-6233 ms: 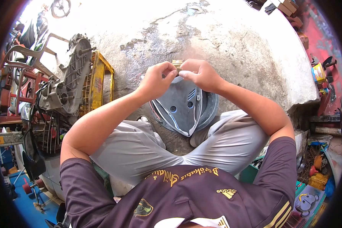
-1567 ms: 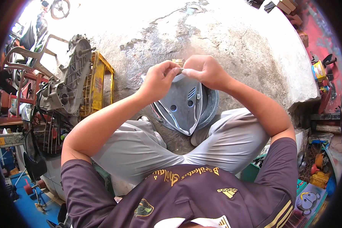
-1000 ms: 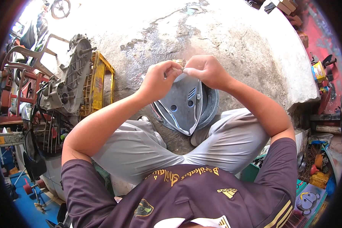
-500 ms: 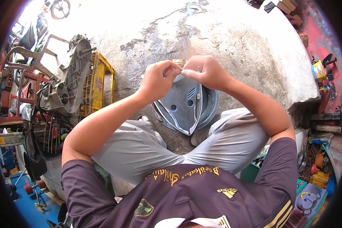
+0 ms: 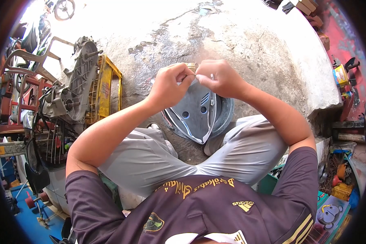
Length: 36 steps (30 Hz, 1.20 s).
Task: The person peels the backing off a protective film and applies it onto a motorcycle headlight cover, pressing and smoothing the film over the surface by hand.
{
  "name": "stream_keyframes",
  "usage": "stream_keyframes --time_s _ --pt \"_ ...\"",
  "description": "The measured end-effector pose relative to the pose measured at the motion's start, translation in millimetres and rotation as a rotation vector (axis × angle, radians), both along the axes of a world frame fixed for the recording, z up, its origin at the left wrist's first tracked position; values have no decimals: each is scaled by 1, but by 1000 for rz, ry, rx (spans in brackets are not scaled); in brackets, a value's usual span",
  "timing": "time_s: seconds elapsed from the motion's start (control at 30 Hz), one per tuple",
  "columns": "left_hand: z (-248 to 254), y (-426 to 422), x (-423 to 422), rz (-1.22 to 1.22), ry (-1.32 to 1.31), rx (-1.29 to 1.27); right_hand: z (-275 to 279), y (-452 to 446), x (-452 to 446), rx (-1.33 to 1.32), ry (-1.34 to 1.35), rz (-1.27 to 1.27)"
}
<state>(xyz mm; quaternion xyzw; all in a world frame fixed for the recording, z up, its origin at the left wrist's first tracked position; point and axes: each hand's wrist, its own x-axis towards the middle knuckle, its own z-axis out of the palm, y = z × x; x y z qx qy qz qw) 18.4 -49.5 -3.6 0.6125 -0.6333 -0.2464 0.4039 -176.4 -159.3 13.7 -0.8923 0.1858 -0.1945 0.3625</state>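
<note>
My left hand (image 5: 171,84) and my right hand (image 5: 219,78) meet above the far end of a grey, pointed plastic panel (image 5: 193,107). The panel has two round holes, blue-and-white stripes and pale edges, and looks like a motorcycle fairing piece. Thumb and fingers of each hand are pinched, their tips almost touching, around something too small to name. Under the panel a round dark grey tub (image 5: 227,114) shows between my legs. Just beyond my fingertips is a small brass-coloured thing (image 5: 191,65), partly hidden by the hands.
To the left a metal engine casing (image 5: 79,77) leans by a yellow crate (image 5: 104,89), with a brown plastic chair (image 5: 32,57) behind. Stained concrete floor (image 5: 240,44) spreads ahead. A raised white ledge (image 5: 313,81) and shelves with parts line the right.
My fingertips have shifted very slightly, the left fingers curling a little more. Panel and tub stay nearly where they were.
</note>
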Motion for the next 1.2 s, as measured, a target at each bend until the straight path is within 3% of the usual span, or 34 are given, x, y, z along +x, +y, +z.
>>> stream_keyframes --time_s 0.2,0.37,0.47,0.53,0.77,1.1,1.17,1.2 --pt "3 -1 3 -22 43 41 -1 1 -1 71 -41 -12" --pt "0 -6 6 -32 161 62 -5 -4 1 517 -81 -23" --pt "-5 -7 7 7 240 130 -3 -7 -2 352 68 -65" --pt "-4 -6 9 -9 254 226 -4 -1 -1 340 34 -83" --pt "-4 -4 8 -22 272 196 -2 0 -1 167 -20 -52" --pt "6 -1 4 -59 177 165 -2 -5 -4 261 -31 -6" --pt "7 -1 4 -66 174 141 -2 -7 -4 468 52 -23" --pt "9 -2 6 -108 77 11 -1 -7 -4 468 51 -22"
